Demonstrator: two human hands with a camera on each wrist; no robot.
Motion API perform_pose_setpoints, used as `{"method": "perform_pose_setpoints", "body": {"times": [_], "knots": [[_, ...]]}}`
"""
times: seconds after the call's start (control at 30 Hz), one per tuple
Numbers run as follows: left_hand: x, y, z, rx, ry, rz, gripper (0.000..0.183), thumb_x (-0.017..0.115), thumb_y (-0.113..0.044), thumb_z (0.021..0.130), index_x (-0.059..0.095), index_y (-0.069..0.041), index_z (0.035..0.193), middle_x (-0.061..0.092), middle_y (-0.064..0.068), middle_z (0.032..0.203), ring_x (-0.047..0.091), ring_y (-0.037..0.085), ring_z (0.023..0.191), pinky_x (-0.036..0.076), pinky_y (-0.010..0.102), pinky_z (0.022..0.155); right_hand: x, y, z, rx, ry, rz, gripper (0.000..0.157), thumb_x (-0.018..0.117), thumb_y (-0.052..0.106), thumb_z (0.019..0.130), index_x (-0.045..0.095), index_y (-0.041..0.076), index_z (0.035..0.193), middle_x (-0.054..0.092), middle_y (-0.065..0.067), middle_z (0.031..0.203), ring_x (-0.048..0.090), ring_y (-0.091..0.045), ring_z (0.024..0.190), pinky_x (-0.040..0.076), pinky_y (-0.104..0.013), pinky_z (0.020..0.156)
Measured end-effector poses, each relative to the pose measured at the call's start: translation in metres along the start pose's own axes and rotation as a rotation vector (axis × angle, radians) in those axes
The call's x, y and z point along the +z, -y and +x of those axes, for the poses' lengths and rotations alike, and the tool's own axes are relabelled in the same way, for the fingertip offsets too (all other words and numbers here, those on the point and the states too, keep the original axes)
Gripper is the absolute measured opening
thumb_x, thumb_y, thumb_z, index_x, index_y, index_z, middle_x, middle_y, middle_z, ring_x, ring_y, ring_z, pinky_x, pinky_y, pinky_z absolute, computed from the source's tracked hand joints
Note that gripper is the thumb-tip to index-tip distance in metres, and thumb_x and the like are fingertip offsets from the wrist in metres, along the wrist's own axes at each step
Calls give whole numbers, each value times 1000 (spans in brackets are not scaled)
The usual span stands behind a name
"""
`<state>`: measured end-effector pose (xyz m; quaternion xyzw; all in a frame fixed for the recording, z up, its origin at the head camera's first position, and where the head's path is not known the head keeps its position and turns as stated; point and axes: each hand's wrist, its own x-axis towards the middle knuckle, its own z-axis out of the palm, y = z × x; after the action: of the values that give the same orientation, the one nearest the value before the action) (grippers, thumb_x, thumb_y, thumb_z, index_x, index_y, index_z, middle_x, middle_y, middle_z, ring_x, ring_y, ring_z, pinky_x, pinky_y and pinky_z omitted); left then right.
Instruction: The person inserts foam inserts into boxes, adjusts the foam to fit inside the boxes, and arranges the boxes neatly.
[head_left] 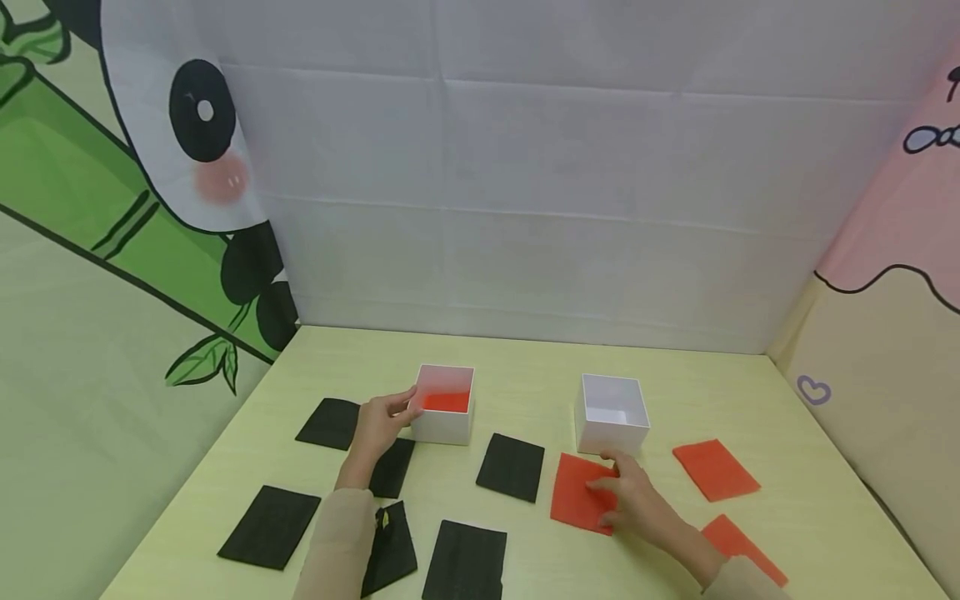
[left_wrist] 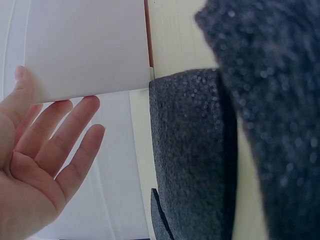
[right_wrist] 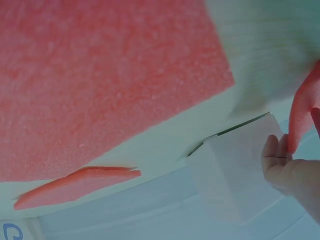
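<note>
My left hand (head_left: 377, 429) holds the left side of a white open-topped box (head_left: 442, 428), with thumb and fingertips at its edge. Inside that box lies a red piece (head_left: 447, 402). In the left wrist view, the thumb and fingertips meet the edge of the box (left_wrist: 90, 50). My right hand (head_left: 637, 504) pinches the right part of a red foam sheet (head_left: 573, 492), just in front of a second white box (head_left: 603, 437). The right wrist view shows this foam sheet (right_wrist: 301, 110) bent up at the fingers. No sheet shows inside the second box.
Several black foam sheets (head_left: 270, 527) are spread over the left and middle of the pale table (head_left: 525, 375). Two more red sheets (head_left: 716, 470) lie to the right, one partly behind my right forearm. A white cloth wall (head_left: 562, 208) rises behind the table.
</note>
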<state>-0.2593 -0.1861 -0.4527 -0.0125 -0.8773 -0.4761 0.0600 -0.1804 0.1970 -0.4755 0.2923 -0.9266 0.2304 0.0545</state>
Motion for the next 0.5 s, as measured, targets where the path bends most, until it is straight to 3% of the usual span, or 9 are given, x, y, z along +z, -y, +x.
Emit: {"method": "perform_pose_setpoints", "body": {"times": [0.1,0.23,0.4,0.5], "knots": [[0,0,-1,7,-2,-3,48,68,-17,78,54,-7,123,56,22,113,65,25,80,47,42,79,-1,-1,1,28,-28,58,36,81,0,58,70,4,91,45,-17,110,45,-26,91,47,-31,70],[0,0,-1,6,-5,-6,48,68,-16,78,55,-7,123,56,23,113,64,26,81,47,41,78,-7,0,2,44,10,163,30,71,-12,64,69,3,90,48,-16,106,49,-27,88,47,-28,68],[0,0,-1,-1,-6,-17,47,68,-15,78,55,-7,123,56,22,114,64,26,82,47,41,78,-15,1,5,66,87,346,28,65,-11,71,66,-3,98,62,-15,97,54,-20,80,48,-24,65],[0,1,0,-2,-8,-12,47,68,-16,78,55,-8,123,56,22,114,64,26,82,47,41,78,-17,-1,7,111,96,463,29,63,-9,76,63,-5,104,62,-16,102,56,-18,85,48,-23,69]]}}
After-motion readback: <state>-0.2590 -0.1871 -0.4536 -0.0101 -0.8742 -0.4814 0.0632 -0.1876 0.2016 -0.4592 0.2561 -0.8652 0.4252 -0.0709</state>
